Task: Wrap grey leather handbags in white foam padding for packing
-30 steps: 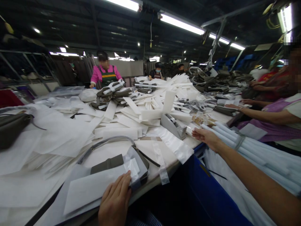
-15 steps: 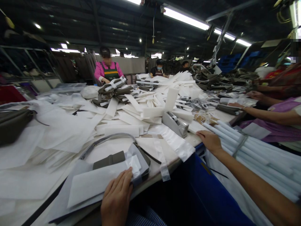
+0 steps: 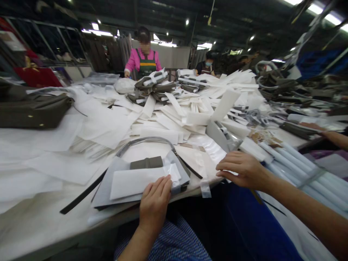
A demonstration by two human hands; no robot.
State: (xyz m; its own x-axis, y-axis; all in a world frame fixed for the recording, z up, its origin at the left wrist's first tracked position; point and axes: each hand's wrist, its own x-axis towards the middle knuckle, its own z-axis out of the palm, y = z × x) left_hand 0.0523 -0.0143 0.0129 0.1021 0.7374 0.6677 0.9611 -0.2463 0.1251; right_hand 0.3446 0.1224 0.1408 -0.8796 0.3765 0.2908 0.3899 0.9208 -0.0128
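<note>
A dark bag (image 3: 146, 163) lies at the table's front edge, partly covered by grey sheeting, its wrapped handle (image 3: 145, 139) arching behind. On top rests a white foam sheet (image 3: 136, 182). My left hand (image 3: 156, 197) lies flat on this sheet's right part, fingers stretched out. To the right, my right hand (image 3: 240, 169) is raised near the table edge, fingers slightly bent with the thumb apart and nothing visible between them. Just behind it stands a grey tape dispenser (image 3: 221, 136). A clear tape strip (image 3: 205, 189) hangs over the edge between the hands.
White sheets (image 3: 92, 127) and foam strips (image 3: 174, 119) cover much of the table. Another dark bag (image 3: 35, 108) lies left. Bundled pale tubes (image 3: 307, 168) and a blue bin (image 3: 239, 221) are at right. A person in pink (image 3: 145, 59) stands across the table.
The camera view has swung right to left, so things appear farther right. My right hand has left the foam by the dispenser and moved nearer the bag; my left hand still rests on the foam sheet.
</note>
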